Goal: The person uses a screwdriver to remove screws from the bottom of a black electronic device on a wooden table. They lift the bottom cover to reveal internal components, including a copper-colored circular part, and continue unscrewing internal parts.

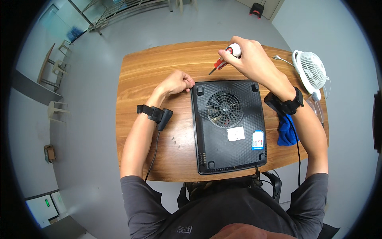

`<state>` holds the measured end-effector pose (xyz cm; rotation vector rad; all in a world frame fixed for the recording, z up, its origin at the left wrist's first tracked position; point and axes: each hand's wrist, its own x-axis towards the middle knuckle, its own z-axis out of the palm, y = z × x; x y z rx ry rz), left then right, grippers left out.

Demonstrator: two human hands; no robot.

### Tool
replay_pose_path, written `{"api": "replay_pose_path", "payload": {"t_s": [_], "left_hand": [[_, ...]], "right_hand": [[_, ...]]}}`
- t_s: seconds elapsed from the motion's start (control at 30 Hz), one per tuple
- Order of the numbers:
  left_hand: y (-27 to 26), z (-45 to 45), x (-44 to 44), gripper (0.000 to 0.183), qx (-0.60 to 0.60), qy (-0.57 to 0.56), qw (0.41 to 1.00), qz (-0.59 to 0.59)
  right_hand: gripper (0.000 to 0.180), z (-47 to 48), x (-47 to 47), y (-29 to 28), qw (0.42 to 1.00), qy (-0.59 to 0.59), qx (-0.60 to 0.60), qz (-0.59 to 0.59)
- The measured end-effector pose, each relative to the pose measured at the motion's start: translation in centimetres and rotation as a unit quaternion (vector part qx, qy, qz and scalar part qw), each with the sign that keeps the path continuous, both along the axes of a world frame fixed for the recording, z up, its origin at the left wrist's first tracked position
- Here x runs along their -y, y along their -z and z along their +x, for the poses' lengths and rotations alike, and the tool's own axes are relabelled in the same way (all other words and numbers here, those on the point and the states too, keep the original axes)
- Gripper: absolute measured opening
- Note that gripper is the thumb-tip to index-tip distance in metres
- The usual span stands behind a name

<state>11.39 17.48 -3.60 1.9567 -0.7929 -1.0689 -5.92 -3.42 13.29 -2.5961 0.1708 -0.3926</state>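
A black induction cooktop (235, 155) lies upside down on the wooden table, its round fan grille (225, 109) and rubber feet facing up. My left hand (179, 83) is at its far left corner, fingers curled and touching the edge; whether they pinch anything is hidden. In my right hand (246, 55) is a screwdriver (220, 63) with a red and white handle. Its dark tip points down and left, beyond the cooktop's far edge and apart from it. Three small screws (175, 142) lie on the table left of the cooktop.
A white fan (312, 71) with a cord stands at the table's right. A blue cloth (287, 131) and a clear plastic bag (317, 109) lie under or beside my right forearm. Cables run from both wrist straps. The wooden table (143, 71) has a curved far edge.
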Motion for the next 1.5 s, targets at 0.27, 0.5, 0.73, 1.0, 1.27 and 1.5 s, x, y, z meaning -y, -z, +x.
{"api": "replay_pose_path", "payload": {"t_s": [0.27, 0.5, 0.73, 1.0, 1.27, 1.5], "left_hand": [[-1.2, 1.9, -0.5, 0.015, -0.054, 0.085, 0.995, -0.024], [0.8, 3.9, -1.0, 0.017, 0.137, 0.046, 0.989, -0.03], [0.8, 3.4, -0.3, 0.018, 0.156, 0.044, 0.982, -0.092], [-0.4, 3.4, 0.3, 0.018, 0.172, 0.068, 0.975, -0.126], [-0.4, 3.2, 0.7, 0.019, 0.155, 0.074, 0.973, -0.155], [-1.8, 2.7, 0.6, 0.022, 0.125, 0.123, 0.973, -0.151]], "right_hand": [[0.045, 3.6, -2.1, 1.2, 0.999, -0.034, -0.004, 0.013], [0.044, 6.4, -4.1, 1.8, 0.996, -0.087, -0.027, -0.021], [0.041, 7.4, -4.3, 2.7, 0.994, -0.09, -0.06, -0.026], [0.029, 7.4, -4.3, 2.9, 0.987, -0.089, -0.116, -0.062], [0.032, 7.5, -4.1, 3.6, 0.992, -0.078, -0.084, -0.055], [0.035, 7.1, -4.6, 3.8, 0.994, -0.059, -0.064, -0.065]]}}
